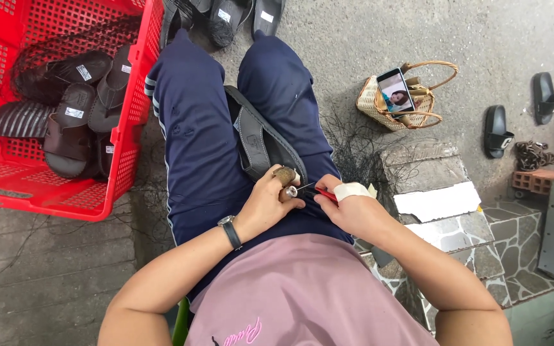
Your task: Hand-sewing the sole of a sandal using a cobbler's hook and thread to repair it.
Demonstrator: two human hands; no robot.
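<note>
Dark sandal, pliable, light, lap-held at heel: left hand pinching it, right hand clenching red-handled tool.

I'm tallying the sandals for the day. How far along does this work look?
Looks done: several dark sandals lie piled in the red crate. In hand: one dark sandal rests on the lap; the left hand steadies it, while the right hand, with a taped finger, works a red-handled tool at its edge. Left: more sandals lie by the feet; how many, I can't tell.
</note>
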